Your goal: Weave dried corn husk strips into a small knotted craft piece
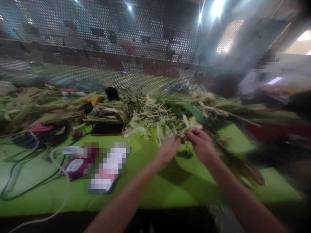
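Over the green tabletop, my left hand and my right hand meet fingertip to fingertip. Both are closed in a pinch on a pale, dried corn husk piece, whose strips stick up above the right fingers. What exactly lies between the fingertips is small and blurred. Further pale husk strips show just beyond my left hand; whether they join the held piece I cannot tell. A small dark tuft is visible below the hands, partly in shadow.
Heaped husks stretch across the back of the table. A dark phone lies left of the hands, near a blurred-out white device and a purple power strip with a white cable. Behind stands a perforated metal panel.
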The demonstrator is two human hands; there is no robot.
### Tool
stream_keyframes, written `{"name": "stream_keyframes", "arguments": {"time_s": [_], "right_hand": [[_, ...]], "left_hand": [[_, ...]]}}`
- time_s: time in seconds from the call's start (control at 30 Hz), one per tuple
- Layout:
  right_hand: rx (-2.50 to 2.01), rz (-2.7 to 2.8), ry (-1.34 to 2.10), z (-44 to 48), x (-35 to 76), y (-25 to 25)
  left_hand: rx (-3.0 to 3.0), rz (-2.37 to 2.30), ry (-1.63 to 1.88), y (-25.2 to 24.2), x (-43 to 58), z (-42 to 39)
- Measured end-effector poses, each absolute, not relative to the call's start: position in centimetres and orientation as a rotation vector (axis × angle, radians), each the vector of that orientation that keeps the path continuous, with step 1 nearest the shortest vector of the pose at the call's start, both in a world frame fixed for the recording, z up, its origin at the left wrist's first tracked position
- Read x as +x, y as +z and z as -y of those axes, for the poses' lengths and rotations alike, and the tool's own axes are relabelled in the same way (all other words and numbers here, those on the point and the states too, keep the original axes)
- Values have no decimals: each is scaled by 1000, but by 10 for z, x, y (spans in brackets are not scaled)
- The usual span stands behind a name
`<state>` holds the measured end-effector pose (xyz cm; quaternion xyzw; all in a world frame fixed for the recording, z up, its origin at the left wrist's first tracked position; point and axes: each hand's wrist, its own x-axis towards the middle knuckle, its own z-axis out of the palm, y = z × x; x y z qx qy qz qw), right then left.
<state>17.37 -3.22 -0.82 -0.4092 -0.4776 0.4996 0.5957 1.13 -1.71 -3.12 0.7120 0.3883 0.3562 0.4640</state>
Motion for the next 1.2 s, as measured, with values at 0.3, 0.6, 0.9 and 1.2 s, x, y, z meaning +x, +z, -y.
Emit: {"name": "stream_keyframes", "arguments": {"time_s": [0.3, 0.6, 0.9, 1.2], "right_hand": [[-990, 1237, 1147, 34, 178, -8], [-1411, 1750, 521, 31, 191, -13], [-1540, 2060, 59, 41, 165, -15], [-1445, 1968, 204, 43, 169, -12]], "left_hand": [[1525, -838, 891, -32, 5, 7], [1270, -1007, 1205, -27, -4, 3], [1895, -1180, 1173, -29, 8, 12], [2034, -1434, 1009, -27, 8, 16]]}}
